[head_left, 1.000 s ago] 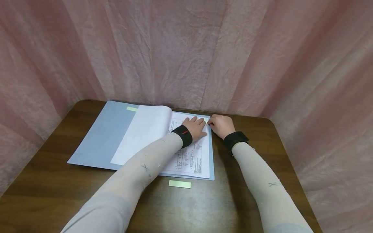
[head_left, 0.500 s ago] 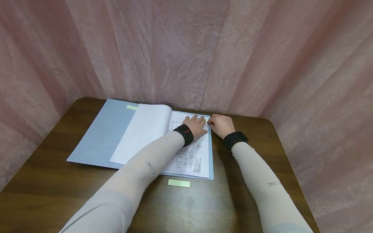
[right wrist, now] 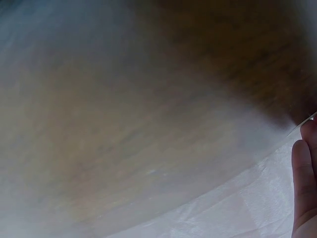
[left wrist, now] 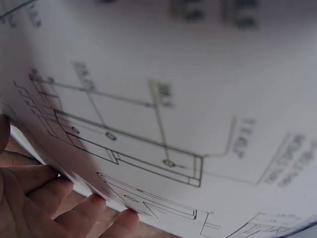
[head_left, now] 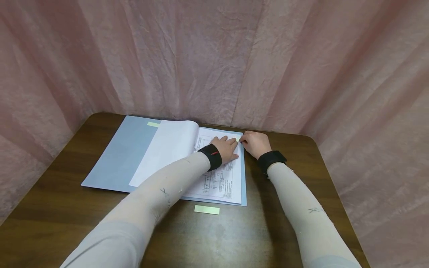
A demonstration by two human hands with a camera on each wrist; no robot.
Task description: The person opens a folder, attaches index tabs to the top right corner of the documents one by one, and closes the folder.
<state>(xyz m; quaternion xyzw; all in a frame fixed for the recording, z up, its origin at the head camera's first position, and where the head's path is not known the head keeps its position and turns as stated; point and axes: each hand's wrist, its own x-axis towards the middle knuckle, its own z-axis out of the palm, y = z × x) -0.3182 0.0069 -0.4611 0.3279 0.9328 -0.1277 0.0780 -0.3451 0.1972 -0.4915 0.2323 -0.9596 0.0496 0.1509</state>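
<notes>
Light-blue card folder (head_left: 117,160) was opened, white printed sheet (head_left: 236,178) under spread left hand (head_left: 226,149); right hand (head_left: 256,144) curled, pinch unclear. Pale-green paper strip (head_left: 206,210) was left untouched, nearside of hands.

left hand (head_left: 226,149): on printed sheet (head_left: 219,182) | right hand (head_left: 256,144): at corner of folder (head_left: 115,158) | green strip (head_left: 206,210): on table (head_left: 221,242)

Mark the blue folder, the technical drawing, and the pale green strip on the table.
Blue folder (head_left: 117,156), head view: bare inside of its left cover.
Technical drawing (head_left: 219,182), head view: its lower part.
Pale green strip (head_left: 206,210), head view: its middle.
</notes>
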